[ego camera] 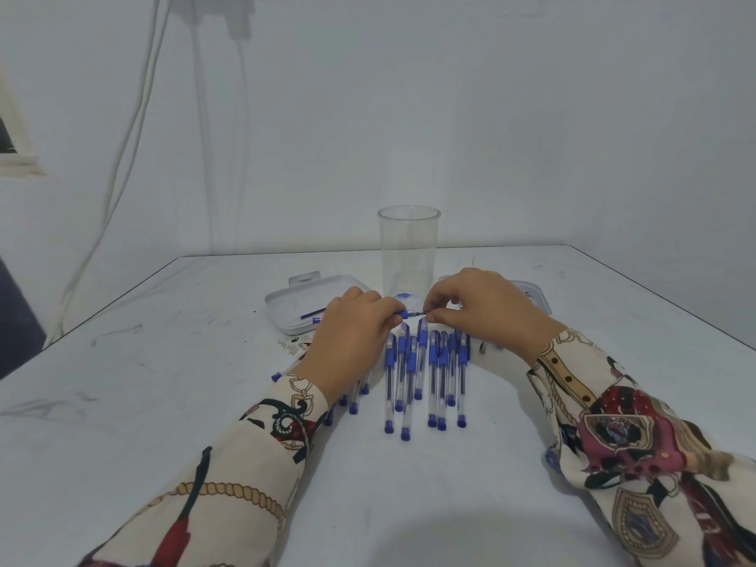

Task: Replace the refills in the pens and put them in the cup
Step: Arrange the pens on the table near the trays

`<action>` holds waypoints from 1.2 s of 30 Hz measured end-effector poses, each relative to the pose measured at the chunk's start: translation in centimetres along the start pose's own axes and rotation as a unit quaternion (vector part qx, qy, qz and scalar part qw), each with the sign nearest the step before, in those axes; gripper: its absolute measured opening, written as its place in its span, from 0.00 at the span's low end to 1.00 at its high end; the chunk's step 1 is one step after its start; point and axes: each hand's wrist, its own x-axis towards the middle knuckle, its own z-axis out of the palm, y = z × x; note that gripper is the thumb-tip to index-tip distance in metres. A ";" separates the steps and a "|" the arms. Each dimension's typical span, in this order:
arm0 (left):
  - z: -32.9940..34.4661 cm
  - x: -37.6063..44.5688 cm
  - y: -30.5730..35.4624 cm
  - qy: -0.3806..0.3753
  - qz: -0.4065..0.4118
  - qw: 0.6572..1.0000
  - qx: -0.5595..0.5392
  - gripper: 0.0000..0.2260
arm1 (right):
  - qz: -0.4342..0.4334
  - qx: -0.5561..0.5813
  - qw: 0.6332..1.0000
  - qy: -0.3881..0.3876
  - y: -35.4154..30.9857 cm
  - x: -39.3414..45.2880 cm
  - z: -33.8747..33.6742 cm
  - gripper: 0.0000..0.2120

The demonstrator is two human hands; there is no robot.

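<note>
Far left of frame: white cables [135, 128] hang down the wall; mid-left, a shallow white tray [286, 298] sits on the white table [163, 403] w/ a blue refill [313, 313] lying in it; just right of that, the left hand [352, 337] is curled round a blue-grip pen [403, 313], held approx. level at centre frame; the right hand [478, 308] meets it, thumb and forefinger pinching the pen's tip end, so both hands are together, clamped on the one pen; behind them, centre, a clear plastic cup [409, 247] stands upright, nothing visible inside except a blue blur low down, can't tell what; below the hands, a row of capped blue pens [429, 378] lies side by side on the table, more partly hidden under the left wrist; right of the hands, a second white container [534, 298] is mostly hidden.
</note>
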 end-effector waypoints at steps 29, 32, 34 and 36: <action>0.1 0.0 0.0 -0.010 -0.003 1.000 0.001 0.13 | 0.147 0.031 0.980 -0.127 2.4 -0.8 -2.8 0.04; 0.1 0.0 0.0 -0.010 -0.004 1.000 0.002 0.14 | 0.150 0.014 0.973 -0.172 2.4 -1.1 -2.9 0.02; 0.1 0.0 0.0 -0.012 -0.005 1.000 0.002 0.14 | 0.154 0.010 0.969 -0.193 2.3 -1.1 -2.8 0.02; 0.1 0.0 0.1 -0.011 -0.005 1.000 0.002 0.14 | 0.157 -0.006 0.968 -0.196 2.2 -1.0 -2.6 0.02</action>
